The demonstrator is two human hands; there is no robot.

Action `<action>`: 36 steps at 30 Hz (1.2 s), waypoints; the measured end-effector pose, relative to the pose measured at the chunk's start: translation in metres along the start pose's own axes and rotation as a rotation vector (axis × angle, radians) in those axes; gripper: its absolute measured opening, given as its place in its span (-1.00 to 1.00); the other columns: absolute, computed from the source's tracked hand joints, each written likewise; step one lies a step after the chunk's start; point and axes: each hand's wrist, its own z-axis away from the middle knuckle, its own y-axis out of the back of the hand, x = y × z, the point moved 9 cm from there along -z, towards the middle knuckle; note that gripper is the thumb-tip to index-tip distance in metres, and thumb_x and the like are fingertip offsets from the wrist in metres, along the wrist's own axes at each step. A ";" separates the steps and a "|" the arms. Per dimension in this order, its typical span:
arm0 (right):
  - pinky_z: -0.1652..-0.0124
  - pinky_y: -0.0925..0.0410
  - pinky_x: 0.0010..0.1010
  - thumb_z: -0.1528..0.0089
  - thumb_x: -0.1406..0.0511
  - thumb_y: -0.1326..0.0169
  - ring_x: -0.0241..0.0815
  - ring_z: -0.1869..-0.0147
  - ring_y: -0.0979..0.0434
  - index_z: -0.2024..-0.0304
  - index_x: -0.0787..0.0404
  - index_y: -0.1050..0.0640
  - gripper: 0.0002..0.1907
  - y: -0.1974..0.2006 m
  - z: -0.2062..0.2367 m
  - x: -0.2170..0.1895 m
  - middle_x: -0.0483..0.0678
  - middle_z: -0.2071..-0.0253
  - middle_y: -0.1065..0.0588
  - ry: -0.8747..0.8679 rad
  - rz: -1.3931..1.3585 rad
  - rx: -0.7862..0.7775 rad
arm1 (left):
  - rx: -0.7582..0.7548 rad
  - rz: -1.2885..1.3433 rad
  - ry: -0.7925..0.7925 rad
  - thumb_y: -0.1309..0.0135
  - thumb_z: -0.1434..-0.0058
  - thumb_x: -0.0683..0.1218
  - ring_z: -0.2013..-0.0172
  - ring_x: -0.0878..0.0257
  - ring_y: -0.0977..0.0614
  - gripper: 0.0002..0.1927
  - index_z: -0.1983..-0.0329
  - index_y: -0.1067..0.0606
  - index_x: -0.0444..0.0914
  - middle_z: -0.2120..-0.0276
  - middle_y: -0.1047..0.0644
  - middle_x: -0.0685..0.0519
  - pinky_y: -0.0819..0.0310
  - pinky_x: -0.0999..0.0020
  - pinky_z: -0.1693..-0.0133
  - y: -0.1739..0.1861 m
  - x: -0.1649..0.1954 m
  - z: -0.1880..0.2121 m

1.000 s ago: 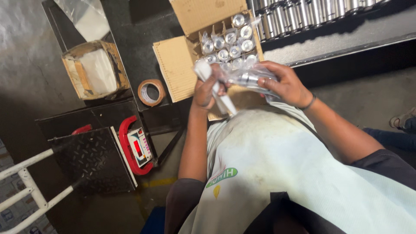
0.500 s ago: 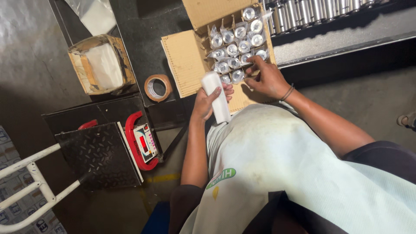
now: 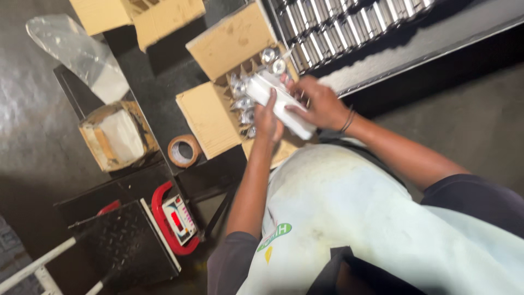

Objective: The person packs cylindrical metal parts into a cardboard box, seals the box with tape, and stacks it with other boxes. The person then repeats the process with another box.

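Observation:
Both my hands are over an open cardboard box [image 3: 210,112] that holds several shiny metal cylinders [image 3: 243,104] standing in rows. My left hand [image 3: 268,121] grips the near end of a long white wrapped bundle [image 3: 284,106]. My right hand [image 3: 319,101] rests on top of the same bundle, fingers curled around its far side. The bundle lies tilted across the box's right half and hides part of the cylinders beneath it.
A roll of brown tape [image 3: 184,151] lies left of the box. A smaller open carton [image 3: 115,136] and a clear plastic sheet [image 3: 82,54] sit further left. A red-framed platform scale [image 3: 177,221] stands below. A rack of metal cylinders [image 3: 349,27] runs along the top.
My view has shifted, so the box sits lower and more central. My right hand has left the cylinders and now holds the white bundle together with my left hand.

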 end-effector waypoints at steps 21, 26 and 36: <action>-0.08 -0.39 -0.10 -0.15 0.15 -0.39 0.28 -0.17 -0.49 -0.23 0.46 -0.45 -0.26 0.119 -0.031 0.186 0.44 -0.16 -0.42 -0.460 0.631 -0.033 | 0.306 -1.488 -0.401 -0.23 -0.16 -0.06 0.59 0.23 -0.67 -0.80 0.27 -0.68 -0.29 0.57 -0.64 -0.06 -0.56 0.26 0.46 -0.078 0.109 0.047; -0.32 -0.41 -0.13 -0.36 0.30 -0.11 0.29 -0.19 -0.54 0.02 0.59 -0.64 -0.63 0.123 -0.012 0.271 0.49 -0.08 -0.53 -0.901 0.709 -0.131 | 0.237 -1.350 -0.374 -0.22 -0.25 0.02 0.58 0.17 -0.69 -0.72 0.25 -0.64 -0.32 0.56 -0.65 -0.09 -0.54 0.23 0.48 -0.077 0.106 0.059; 0.04 -0.43 0.00 -0.08 0.23 -0.34 0.33 0.06 -0.53 0.28 0.58 -0.60 -0.57 0.163 -0.039 0.256 0.45 0.14 -0.49 -0.652 0.829 0.063 | 0.141 -1.438 -0.647 -0.25 -0.25 0.03 0.62 0.10 -0.62 -0.69 0.36 -0.62 -0.34 0.61 -0.57 -0.13 -0.44 0.21 0.49 -0.096 0.112 0.071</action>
